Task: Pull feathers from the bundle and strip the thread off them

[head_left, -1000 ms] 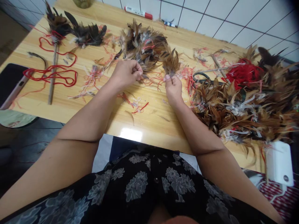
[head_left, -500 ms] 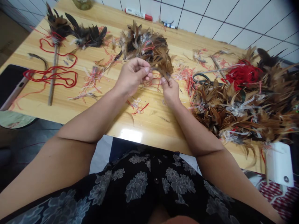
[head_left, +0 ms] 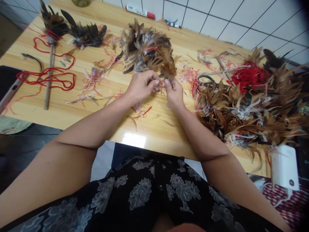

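Observation:
My left hand [head_left: 142,85] and my right hand [head_left: 173,91] meet over the middle of the wooden table [head_left: 154,125], fingertips pinched together on the base of a small brown feather bunch [head_left: 166,66]. The bunch fans upward from my fingers toward a larger heap of brown and black feathers [head_left: 142,48] just behind. Red and white thread scraps [head_left: 142,111] lie on the table under my hands.
A big pile of brown feathers with a red yarn ball [head_left: 248,75] and scissors [head_left: 207,80] fills the right side. Left: a stick [head_left: 48,80] with dark feathers, looped red cord [head_left: 48,77], a phone [head_left: 7,87]. A marker [head_left: 140,12] lies at the back, a white box [head_left: 285,167] at the right corner.
My hands came together from a spread position; the small feather bunch in my right hand was brought to the left hand's fingers, nearer the table centre.

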The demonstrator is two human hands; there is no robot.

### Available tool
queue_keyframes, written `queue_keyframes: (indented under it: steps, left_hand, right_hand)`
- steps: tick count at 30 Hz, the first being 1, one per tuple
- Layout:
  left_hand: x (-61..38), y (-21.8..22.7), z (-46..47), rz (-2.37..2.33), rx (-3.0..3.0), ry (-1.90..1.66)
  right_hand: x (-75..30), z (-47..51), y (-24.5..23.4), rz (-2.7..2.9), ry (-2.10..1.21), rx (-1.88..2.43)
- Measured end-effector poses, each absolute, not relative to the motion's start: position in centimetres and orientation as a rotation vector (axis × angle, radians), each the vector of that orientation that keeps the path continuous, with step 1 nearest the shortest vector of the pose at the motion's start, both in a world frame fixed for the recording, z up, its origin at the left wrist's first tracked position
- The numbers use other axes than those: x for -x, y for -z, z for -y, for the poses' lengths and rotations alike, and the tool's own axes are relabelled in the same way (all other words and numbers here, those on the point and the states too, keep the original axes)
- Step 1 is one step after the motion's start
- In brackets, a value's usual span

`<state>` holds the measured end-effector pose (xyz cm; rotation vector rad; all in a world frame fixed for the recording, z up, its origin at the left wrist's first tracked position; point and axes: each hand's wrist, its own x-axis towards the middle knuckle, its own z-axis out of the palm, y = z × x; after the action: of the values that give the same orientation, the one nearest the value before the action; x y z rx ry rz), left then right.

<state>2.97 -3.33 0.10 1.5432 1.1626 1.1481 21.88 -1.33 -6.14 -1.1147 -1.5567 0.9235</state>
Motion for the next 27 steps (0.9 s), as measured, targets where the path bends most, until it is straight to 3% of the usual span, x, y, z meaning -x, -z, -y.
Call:
queue_keyframes:
  steps: [5,10,27]
  left_hand:
    - [-3.1,-0.7,2.7,-1.127,-1.24,-1.37]
    - [-4.5,-2.2,3.8,-1.083,-1.031,-1.307]
    - [-3.2,-0.9,3.5,-1.255,-1.706,-1.152]
  right_hand:
    - [-21.8,1.8,5.0,1.529,-0.951,1.143]
    - [-21.7,1.7,5.0,1.536,-0.98,1.137]
    - [-21.6,1.8,5.0,1.55,-0.93,1.169]
